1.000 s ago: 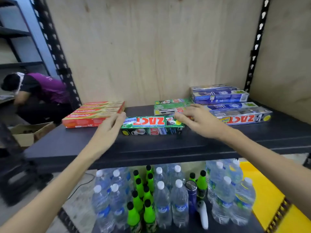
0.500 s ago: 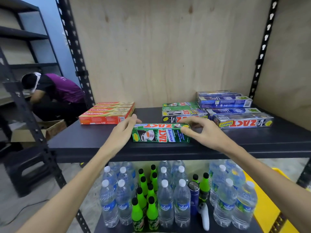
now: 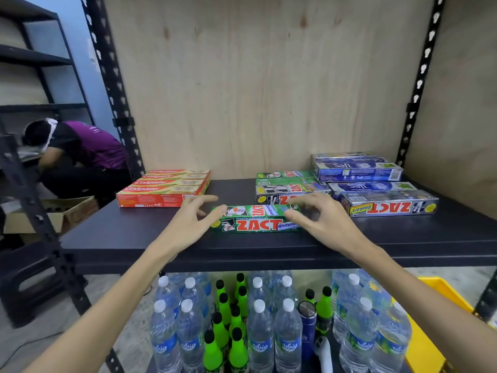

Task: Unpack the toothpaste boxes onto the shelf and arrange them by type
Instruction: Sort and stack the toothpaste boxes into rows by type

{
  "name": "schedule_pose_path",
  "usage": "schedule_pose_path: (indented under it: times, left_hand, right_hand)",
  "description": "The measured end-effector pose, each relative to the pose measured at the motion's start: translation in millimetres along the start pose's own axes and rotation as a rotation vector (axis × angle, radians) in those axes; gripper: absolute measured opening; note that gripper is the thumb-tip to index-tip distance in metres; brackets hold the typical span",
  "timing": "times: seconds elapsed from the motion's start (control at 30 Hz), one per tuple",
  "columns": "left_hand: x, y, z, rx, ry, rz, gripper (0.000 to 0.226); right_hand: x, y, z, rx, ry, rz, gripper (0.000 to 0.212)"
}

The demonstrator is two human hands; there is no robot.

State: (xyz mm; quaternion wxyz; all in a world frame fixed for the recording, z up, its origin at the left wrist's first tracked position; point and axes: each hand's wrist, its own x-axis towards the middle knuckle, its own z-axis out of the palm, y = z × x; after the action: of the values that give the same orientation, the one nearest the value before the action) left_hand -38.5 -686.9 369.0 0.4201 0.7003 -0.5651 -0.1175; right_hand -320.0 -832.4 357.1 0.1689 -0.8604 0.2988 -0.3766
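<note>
Your left hand (image 3: 188, 224) and right hand (image 3: 322, 224) bracket the green Zact box (image 3: 258, 223) at its 9 and 3 o'clock ends, fingers relaxed and spread (contact unclear), apparently squaring it on the shelf (image 3: 134, 238), near the Zact stack (image 3: 285, 188) at 1 o'clock.

Zact box (image 3: 256, 221) between hands, on shelf (image 3: 134, 238)

Dark shelf (image 3: 113, 238) — Colgate boxes (image 3: 164, 187), Zact boxes (image 3: 258, 220), seemingly Safi boxes (image 3: 357, 168)
</note>
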Motion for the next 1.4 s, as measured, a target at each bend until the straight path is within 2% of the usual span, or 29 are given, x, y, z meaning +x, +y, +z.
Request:
schedule_pose_path:
  times: [0.1, 0.17, 0.23, 0.43, 0.53, 0.7, 0.93, 1.17, 1.4]
  left_hand:
    - [2, 1, -5, -0.01, -0.076, 0.057, 0.044]
    - [6, 0, -11, 0.022, -0.174, 0.065, 0.045]
    - [13, -1, -17, 0.091, -0.203, 0.101, 0.047]
    - [77, 13, -44, -0.003, -0.025, 0.177, 0.039]
    - [130, 7, -51, 0.132, 0.001, 0.161, 0.047]
    - [204, -20, -31, 0.298, -0.004, 0.078, 0.044]
    - [228, -46, -13, 0.371, 0.024, 0.109, 0.038]
    - [225, -40, -9, 0.382, 0.05, 0.119, 0.036]
    - [219, -38, -7, 0.368, 0.015, 0.081, 0.035]
  right_hand:
    - [4, 4, 1, -0.179, -0.01, -0.04, 0.063]
    - [10, 3, -4, -0.199, -0.033, -0.067, 0.065]
    - [19, 0, -9, -0.215, -0.064, -0.101, 0.063]
    - [89, -10, -19, -0.098, 0.06, -0.133, 0.056]
    - [145, -2, -11, -0.172, -0.021, -0.106, 0.051]
    - [217, 26, 30, -0.294, -0.203, 0.098, 0.053]
    - [222, 51, 58, -0.168, -0.269, 0.097, 0.041]
    - [216, 59, 57, -0.151, -0.223, 0.04, 0.042]
    - [213, 57, 43, -0.188, -0.288, 0.079, 0.046]
